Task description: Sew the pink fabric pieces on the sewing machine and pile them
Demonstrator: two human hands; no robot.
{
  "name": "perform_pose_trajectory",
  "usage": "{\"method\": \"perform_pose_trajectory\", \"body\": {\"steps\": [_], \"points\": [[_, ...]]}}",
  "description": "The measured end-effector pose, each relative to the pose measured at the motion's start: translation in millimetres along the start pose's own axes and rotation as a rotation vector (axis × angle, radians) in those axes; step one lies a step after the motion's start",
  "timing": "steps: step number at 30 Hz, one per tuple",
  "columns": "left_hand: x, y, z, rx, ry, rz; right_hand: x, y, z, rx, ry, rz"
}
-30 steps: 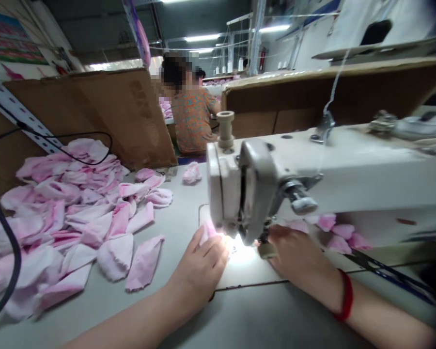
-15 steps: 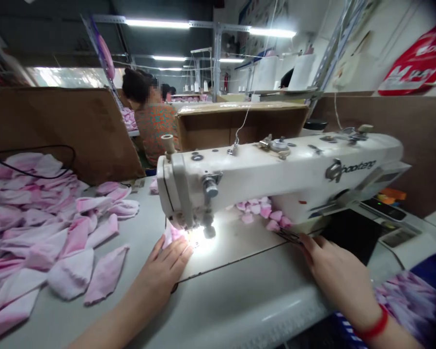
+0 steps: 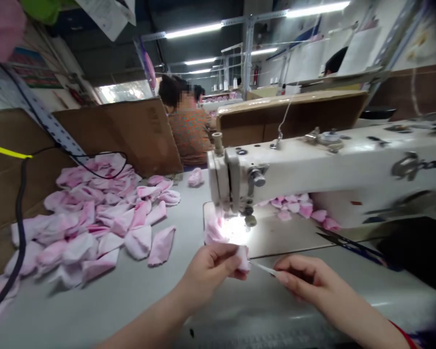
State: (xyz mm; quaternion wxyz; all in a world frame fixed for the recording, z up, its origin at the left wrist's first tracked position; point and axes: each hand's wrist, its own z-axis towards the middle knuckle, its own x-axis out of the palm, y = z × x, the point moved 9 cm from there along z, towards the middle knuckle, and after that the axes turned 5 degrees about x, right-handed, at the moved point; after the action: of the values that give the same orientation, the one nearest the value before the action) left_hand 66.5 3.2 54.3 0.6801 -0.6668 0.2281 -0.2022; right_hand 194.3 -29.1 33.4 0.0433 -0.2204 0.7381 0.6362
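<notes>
A big heap of pink cloth pieces [image 3: 94, 232] lay on the white table [image 3: 105, 305] to the left, and a smaller heap [image 3: 290, 206] lay behind the needle of the white sewing machine [image 3: 312, 165]. The pictures did not show which pieces were finished and which were left, but there were lots of them. The left hand [image 3: 210, 266] was curled and pinched a small pink cloth piece [image 3: 242, 258] at its fingertips. The right hand [image 3: 305, 276] was nearly closed, and its fingers [image 3: 285, 277] held a thin pale strip [image 3: 263, 268] that touched that cloth. More pink cloth [image 3: 214, 230] lay by the needle, just past the left hand.
</notes>
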Motion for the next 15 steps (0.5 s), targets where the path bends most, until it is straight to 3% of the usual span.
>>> {"method": "perform_pose_trajectory", "body": {"steps": [6,12,15], "points": [[-40.1,11,-15,-0.053,-0.251,-0.111,8,20,9,-0.107,-0.092,-0.194],[-40.6,19,-17,-0.051,-0.294,-0.072,21,20,14,-0.12,-0.135,-0.293],[-41.9,6,-11,0.069,-0.25,0.239,19,18,19,-0.149,-0.158,-0.331]]}}
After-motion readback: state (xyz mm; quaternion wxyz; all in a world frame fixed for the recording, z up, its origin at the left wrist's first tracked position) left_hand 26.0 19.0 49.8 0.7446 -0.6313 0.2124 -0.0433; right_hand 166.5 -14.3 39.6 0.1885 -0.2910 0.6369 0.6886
